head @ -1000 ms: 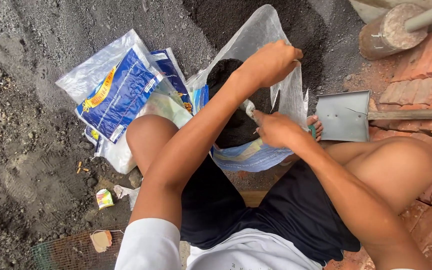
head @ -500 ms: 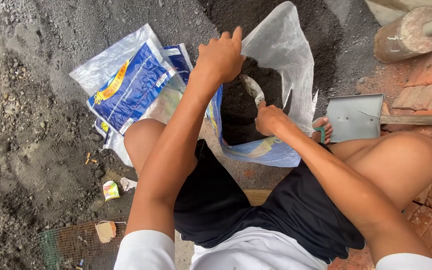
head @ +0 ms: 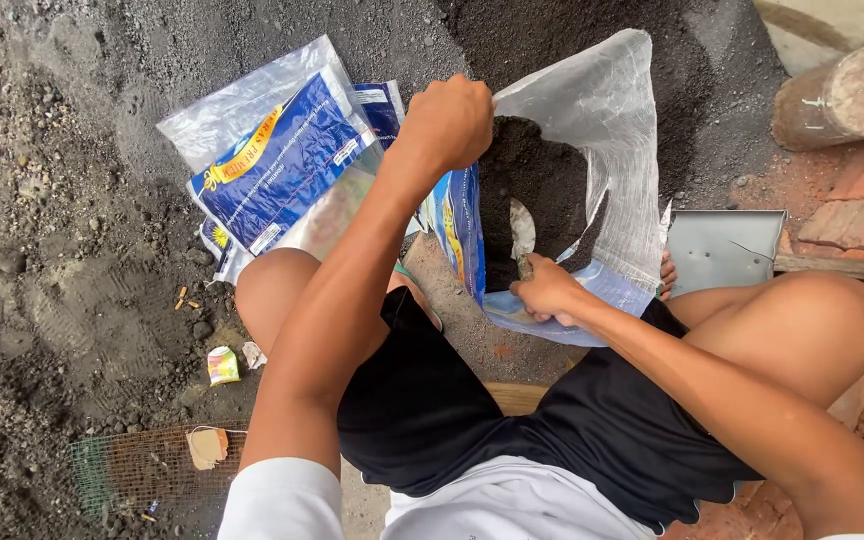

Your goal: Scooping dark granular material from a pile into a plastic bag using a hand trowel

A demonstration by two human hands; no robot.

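Dark soil ground, left hand (head: pixel 457 122) gripping bag (head: pixel 607 120) rim, right hand (head: pixel 546 290) clutching half-buried trowel (head: pixel 522 232)

The open plastic bag (head: pixel 612 150) stands upright between the person's knees, clear on its far wall and blue-printed on the near side, its mouth held wide. Dark soil (head: pixel 542 180) fills its lower part, heaped toward the back. A small metal trowel (head: pixel 522 232) points blade-first into the mouth, its pale blade tilted up and resting just above the soil.
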